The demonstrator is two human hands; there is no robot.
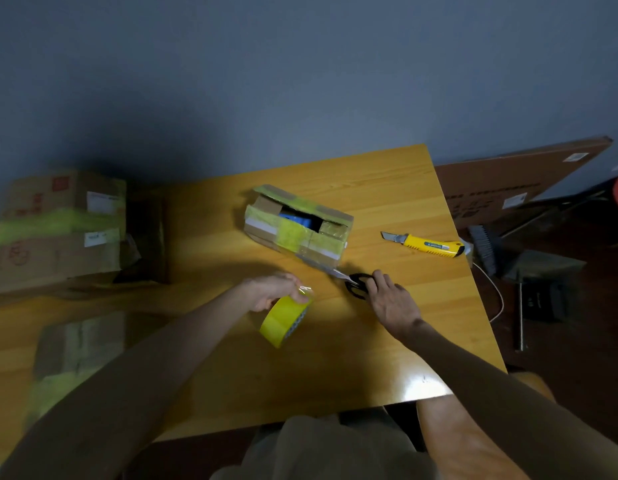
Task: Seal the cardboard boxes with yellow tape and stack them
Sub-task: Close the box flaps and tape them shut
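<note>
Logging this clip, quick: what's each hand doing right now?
Left hand: holding the yellow tape roll.
Right hand: touching the scissors; grip cannot be told.

The room is dim and the picture is soft. The wall [300, 81] fades from grey-blue to near black toward the left and the corners. Light seems to fall from my right. The surface [387, 188] glows warm yellow there, with a white glare patch at its near right corner, and the box [293, 233] throws a soft shadow to its left. The boxes [58, 230] at far left are smeared and out of focus. Wide-angle bending curves the surface's edges and stretches my arms [145, 375] along the bottom.
</note>
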